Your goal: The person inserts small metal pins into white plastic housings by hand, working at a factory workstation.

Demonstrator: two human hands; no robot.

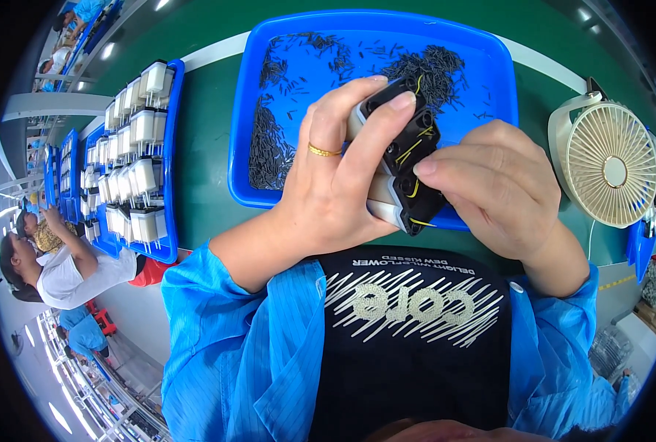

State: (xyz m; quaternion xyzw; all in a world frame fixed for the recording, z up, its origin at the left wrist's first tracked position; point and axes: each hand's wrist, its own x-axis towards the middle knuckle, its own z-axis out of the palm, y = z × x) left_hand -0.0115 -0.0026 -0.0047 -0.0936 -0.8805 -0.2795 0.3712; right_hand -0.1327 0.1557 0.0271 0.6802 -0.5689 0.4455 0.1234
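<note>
My left hand is wrapped round a few white blocks with black ends, held side by side and tilted over the near edge of a blue tray. Thin yellow wires stick out of the black faces. My right hand is closed, its fingertips pinched at one black face beside a yellow wire; whatever they hold is hidden. Many small dark rod-shaped pieces lie loose in the tray, heaped along its left side and behind the blocks.
On the left stands another blue tray with rows of white blocks bearing metal pins. A cream-coloured fan stands at the right on the green table. Farther left, other people are near more workbenches.
</note>
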